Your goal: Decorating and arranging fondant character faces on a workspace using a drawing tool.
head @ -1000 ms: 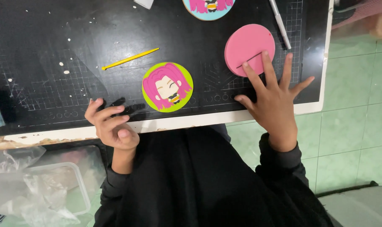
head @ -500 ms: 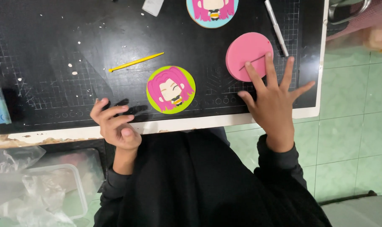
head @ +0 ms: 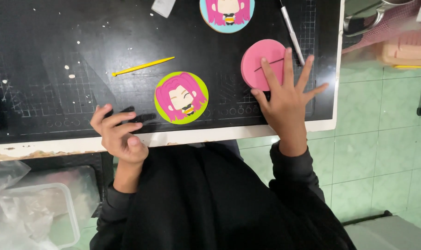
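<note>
Right hand [head: 287, 99] flat and spread on the pink disc [head: 261, 62]; left hand [head: 120, 134] loosely curled, holding nothing, at the black mat's [head: 57, 55] near edge.

The disc lies flat near the mat's right side, its dark slit running diagonally, rising rightward. Pressing evenly with flat fingers should keep it from sliding.

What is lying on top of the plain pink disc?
The right hand lies on the pink disc, fingers spread over its lower right part. A thin dark line crosses the visible face. The part under the fingers is covered.
</note>
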